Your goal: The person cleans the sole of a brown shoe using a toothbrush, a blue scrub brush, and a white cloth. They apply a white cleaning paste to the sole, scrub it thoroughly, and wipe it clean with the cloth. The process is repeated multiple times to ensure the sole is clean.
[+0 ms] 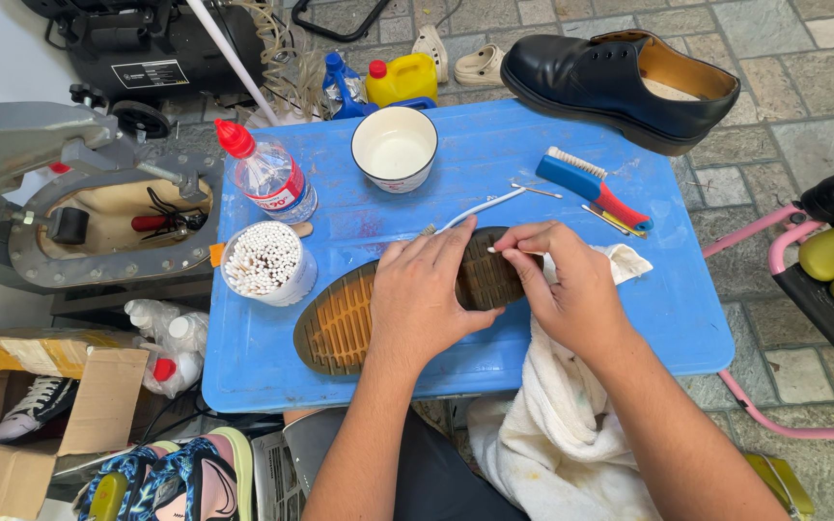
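A shoe lies sole up [340,323] on the blue table [494,183], its tan tread to the left and dark heel to the right. My left hand [422,294] presses flat on the middle of the sole. My right hand [562,275] pinches a thin white cotton swab [506,249] against the heel. A white cloth [557,415] lies under my right wrist and hangs off the table's front edge.
On the table stand a tub of cotton swabs [264,260], a red-capped clear bottle [267,174], a white bowl [394,147], a blue-red brush [591,183], a toothbrush [480,209] and a black shoe [620,82]. A machine [79,193] and boxes sit left.
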